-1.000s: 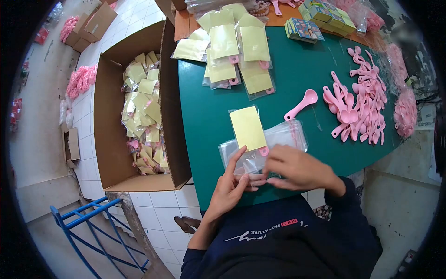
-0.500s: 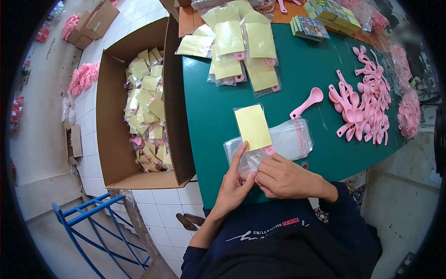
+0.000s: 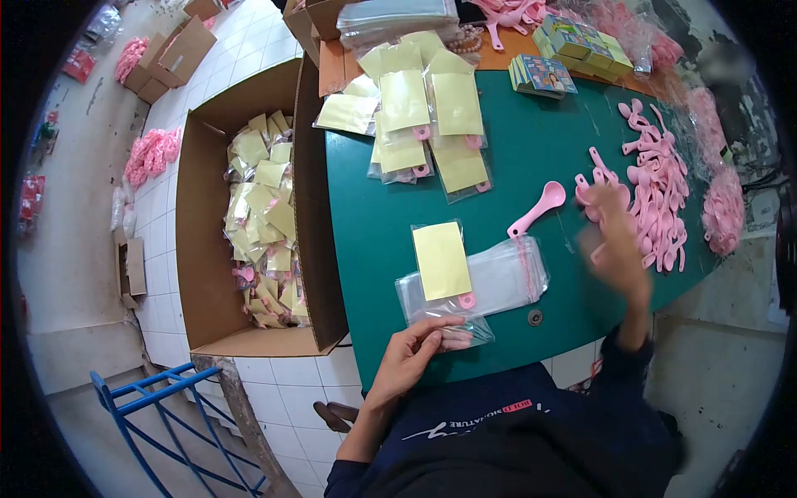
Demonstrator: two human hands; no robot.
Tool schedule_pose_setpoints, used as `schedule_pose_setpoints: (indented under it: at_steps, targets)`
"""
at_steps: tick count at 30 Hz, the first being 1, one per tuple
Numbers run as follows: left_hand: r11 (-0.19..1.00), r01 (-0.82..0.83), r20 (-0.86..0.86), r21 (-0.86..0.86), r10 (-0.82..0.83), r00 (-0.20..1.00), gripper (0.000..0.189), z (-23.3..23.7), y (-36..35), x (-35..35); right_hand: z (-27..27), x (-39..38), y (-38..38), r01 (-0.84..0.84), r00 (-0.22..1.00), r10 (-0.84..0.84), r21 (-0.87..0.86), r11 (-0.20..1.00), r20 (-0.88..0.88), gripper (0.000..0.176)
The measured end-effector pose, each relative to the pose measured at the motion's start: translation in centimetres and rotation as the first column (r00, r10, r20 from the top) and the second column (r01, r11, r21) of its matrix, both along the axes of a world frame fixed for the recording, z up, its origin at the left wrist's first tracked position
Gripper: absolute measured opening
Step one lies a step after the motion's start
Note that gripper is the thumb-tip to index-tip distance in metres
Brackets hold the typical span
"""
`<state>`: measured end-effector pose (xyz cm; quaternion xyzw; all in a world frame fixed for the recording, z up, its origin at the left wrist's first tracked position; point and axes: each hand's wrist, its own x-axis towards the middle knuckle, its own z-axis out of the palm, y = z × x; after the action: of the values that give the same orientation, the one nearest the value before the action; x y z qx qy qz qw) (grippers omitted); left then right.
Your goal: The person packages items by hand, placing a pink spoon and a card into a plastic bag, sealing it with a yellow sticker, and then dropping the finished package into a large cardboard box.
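Clear plastic bag (image 3: 480, 329) is lying near the front edge of the smooth green tabletop (image 3: 374, 236), partly over a flat stack of slick, see-through sleeves (image 3: 505, 275). Inside it there's a flat, rectangular pale yellow card (image 3: 441, 261), with a rounded pink end with a hole in it (image 3: 466, 300) poking out at the card's lower corner. Left hand (image 3: 408, 357) has the bag's crinkly lower end pinched in its fingers, some of them showing through the film. Right hand (image 3: 614, 241) is a big blur at the near-left side of a heap of glossy pink spoons (image 3: 660, 203), so can't tell if it's got hold of anything. One loose spoon (image 3: 552, 196), round bowl and all, sits just past the sleeves. Off to the left, a tall corrugated cardboard box (image 3: 312, 216) holds a jumble of shiny yellow-card packets (image 3: 257, 195).
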<state>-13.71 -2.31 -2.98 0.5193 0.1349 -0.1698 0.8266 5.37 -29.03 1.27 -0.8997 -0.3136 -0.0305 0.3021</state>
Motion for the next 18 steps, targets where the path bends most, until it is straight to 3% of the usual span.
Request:
schedule_pose_setpoints:
  at_steps: [1, 3, 6, 9, 12, 15, 16, 18]
  targets:
    - [1.0, -0.014, 0.019, -0.017, 0.014, 1.0, 0.027, -0.1, -0.1, -0.1, 0.8, -2.8, 3.2, -0.263, 0.964, 0.264, -0.06, 0.963, 0.008, 0.046]
    - [0.998, -0.04, 0.054, -0.05, 0.043, 0.998, 0.025, -0.7, -0.1, -0.3, -1.3, -8.1, 6.5, -0.278, 0.92, 0.294, 0.094, 0.956, -0.261, 0.047]
    - [0.987, 0.058, 0.098, -0.15, -0.044, 0.994, 0.027, -1.2, 0.6, -0.9, -3.8, -9.4, 8.0, -0.275, 0.931, 0.309, 0.183, 0.944, -0.195, 0.035]
    - [0.998, 0.039, 0.013, -0.047, -0.039, 0.999, 0.023, 0.0, 1.3, -1.7, -4.0, -9.7, 8.1, -0.223, 0.921, 0.299, 0.291, 0.93, -0.25, 0.022]
    - [0.987, -0.068, -0.004, 0.147, 0.07, 0.998, 0.025, -0.2, 2.0, -2.2, -4.3, -9.7, 7.5, -0.219, 0.892, 0.328, 0.338, 0.915, -0.311, 0.022]
    - [0.795, -0.06, 0.197, 0.604, -0.076, 0.977, 0.036, 0.7, 0.7, -1.0, -3.9, -9.9, 7.4, -0.207, 0.873, 0.342, 0.371, 0.905, -0.346, 0.021]
    - [0.748, -0.039, 0.229, 0.663, -0.153, 0.961, 0.031, 0.8, 0.7, -0.5, -3.6, -10.1, 7.4, -0.187, 0.872, 0.331, 0.381, 0.906, -0.36, 0.02]
    - [0.74, -0.032, 0.193, 0.672, -0.133, 0.972, 0.022, 0.9, 0.7, -0.3, -3.4, -10.3, 7.2, -0.148, 0.872, 0.301, 0.379, 0.913, -0.385, 0.018]
